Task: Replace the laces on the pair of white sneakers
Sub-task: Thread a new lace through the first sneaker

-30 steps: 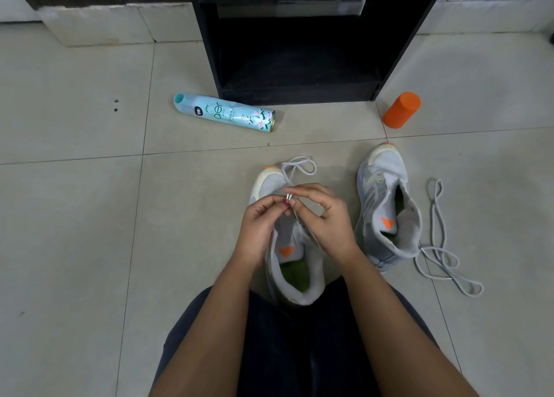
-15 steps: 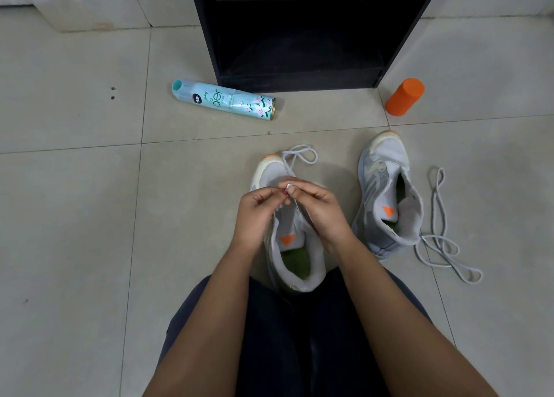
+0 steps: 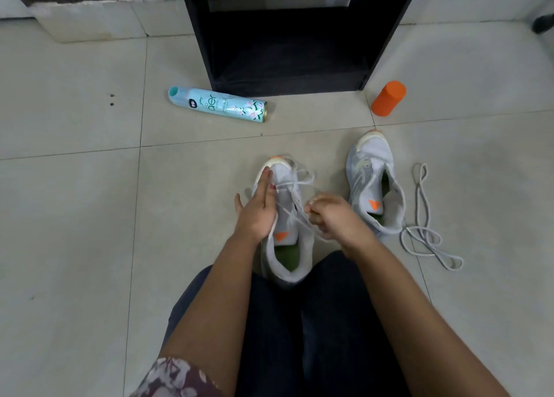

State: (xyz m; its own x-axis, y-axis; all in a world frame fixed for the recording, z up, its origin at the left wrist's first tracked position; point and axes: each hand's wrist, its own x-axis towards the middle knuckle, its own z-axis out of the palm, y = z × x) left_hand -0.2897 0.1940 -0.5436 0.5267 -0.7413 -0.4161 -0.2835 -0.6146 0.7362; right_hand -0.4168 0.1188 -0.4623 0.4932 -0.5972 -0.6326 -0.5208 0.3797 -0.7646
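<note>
Tiled floor [image 3: 75, 216]: left hand [image 3: 256, 213], fingers straight, pins the near sneaker [image 3: 283, 225]; right hand [image 3: 332, 216] pinches its lace [image 3: 295, 182]. Draw the lace taut evenly, without lifting the sneaker.

One sneaker [image 3: 286, 255] stands on the floor [image 3: 75, 216] before the person's legs. The left hand [image 3: 257, 213] rests on its left side and the right hand [image 3: 332, 216] pinches its threaded lace [image 3: 295, 213]. The second sneaker [image 3: 371, 180] stands to its right, with a loose lace [image 3: 425, 237] beyond. Behind them, a spray can [image 3: 218, 104] lies left and a canister [image 3: 388, 98] sits right, both before a shelf unit [image 3: 287, 37].
</note>
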